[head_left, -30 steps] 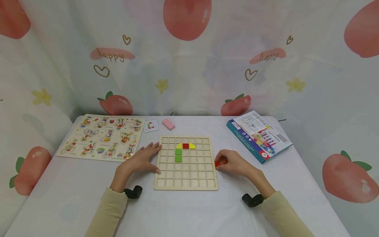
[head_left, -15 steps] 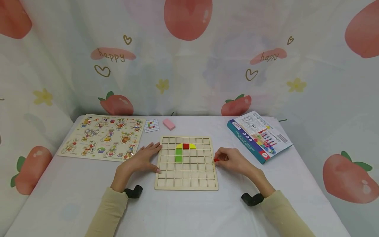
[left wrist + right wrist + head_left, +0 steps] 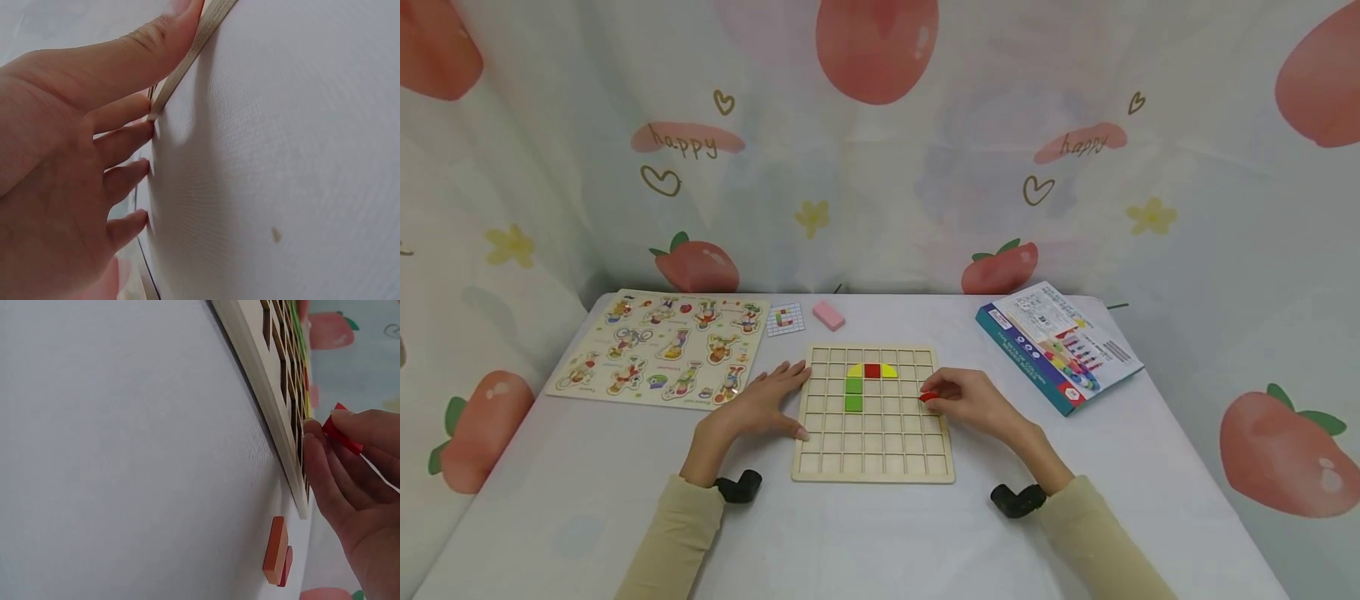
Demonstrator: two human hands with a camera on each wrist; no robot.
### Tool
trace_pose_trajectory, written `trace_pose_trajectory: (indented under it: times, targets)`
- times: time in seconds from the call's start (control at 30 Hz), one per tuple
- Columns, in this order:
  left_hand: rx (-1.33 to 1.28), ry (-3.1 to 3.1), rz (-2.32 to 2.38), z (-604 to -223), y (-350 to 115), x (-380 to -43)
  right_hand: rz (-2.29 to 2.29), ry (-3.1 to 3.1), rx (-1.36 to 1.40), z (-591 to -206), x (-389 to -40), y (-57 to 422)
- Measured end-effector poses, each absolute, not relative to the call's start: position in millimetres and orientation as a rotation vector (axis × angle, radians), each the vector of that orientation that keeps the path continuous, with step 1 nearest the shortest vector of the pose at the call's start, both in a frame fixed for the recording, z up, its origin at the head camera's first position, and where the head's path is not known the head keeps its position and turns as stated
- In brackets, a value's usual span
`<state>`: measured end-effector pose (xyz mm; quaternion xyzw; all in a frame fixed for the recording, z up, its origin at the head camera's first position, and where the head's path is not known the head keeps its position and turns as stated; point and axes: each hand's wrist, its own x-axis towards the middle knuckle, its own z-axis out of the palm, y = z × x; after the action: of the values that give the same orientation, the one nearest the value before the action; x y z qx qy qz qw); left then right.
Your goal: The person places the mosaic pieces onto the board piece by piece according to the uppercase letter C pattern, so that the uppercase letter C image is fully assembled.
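Head view: left hand (image 3: 760, 407) lies with fingers spread at the left edge of the board (image 3: 872, 479); right hand (image 3: 973, 402) pinches a red piece (image 3: 928, 397) over its right side. A narrow pinch could let it twist and land skewed. Left wrist: hand against the edge, no clasp; pressure can't be judged; if light, a nudge could slide the board. Right wrist: piece tilts; orange block (image 3: 275, 550) and second red piece (image 3: 287, 565) sit on the cloth (image 3: 125, 450), unseen from the head.
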<state>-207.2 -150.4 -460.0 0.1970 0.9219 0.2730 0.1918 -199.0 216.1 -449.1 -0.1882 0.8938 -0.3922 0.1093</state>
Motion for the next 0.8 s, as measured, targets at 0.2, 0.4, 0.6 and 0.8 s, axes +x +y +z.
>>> trace_pose_trajectory:
  times: [0.2, 0.4, 0.6, 0.8]
  targets:
    - [0.548, 2.586, 0.761, -460.2, -149.6, -207.3, -1.162, 2.614, -0.563, -451.5, -202.3, 204.9]
    - [0.559, 2.585, 0.763, -460.7, -150.5, -207.9, -1.166, 2.603, -0.586, -451.4, -204.3, 191.0]
    - [0.549, 2.583, 0.765, -460.6, -150.2, -207.7, -1.152, 2.602, -0.612, -452.1, -206.6, 178.1]
    - [0.553, 2.585, 0.769, -460.9, -151.0, -207.4, -1.158, 2.590, -0.689, -452.7, -208.5, 167.0]
